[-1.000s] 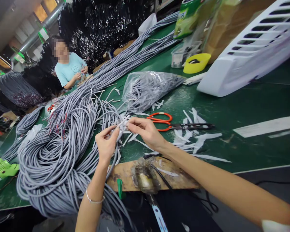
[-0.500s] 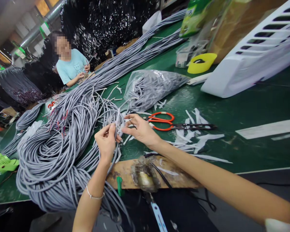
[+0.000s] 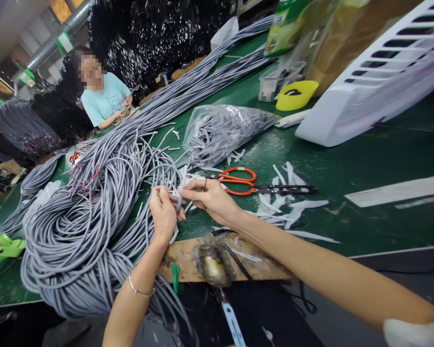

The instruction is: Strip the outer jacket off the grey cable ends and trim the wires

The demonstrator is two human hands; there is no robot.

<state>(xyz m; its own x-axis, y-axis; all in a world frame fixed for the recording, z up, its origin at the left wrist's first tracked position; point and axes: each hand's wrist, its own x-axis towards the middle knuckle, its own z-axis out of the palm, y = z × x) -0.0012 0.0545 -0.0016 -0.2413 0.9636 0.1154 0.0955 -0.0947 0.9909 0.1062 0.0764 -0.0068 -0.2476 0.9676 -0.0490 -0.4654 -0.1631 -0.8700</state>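
Note:
My left hand (image 3: 163, 214) and my right hand (image 3: 210, 198) meet over the near edge of a green table (image 3: 365, 164). Both pinch the end of one grey cable (image 3: 179, 202) that rises between their fingertips, with white strips sticking up from it. The cable belongs to a big coil of grey cables (image 3: 83, 226) lying to the left of my hands. Orange-handled scissors (image 3: 253, 182) lie shut on the table just right of my right hand.
White paper strips (image 3: 292, 202) are scattered around the scissors. A clear bag of grey cable pieces (image 3: 220, 130), a yellow bowl (image 3: 295, 94) and a white slotted housing (image 3: 376, 82) sit behind. A worn wooden board (image 3: 217, 260) lies at the table edge. Another person (image 3: 103, 96) works at the far left.
Both hands have drawn slightly closer together and lower, keeping hold of the cable end. The white strips at its tip have shifted between the fingers.

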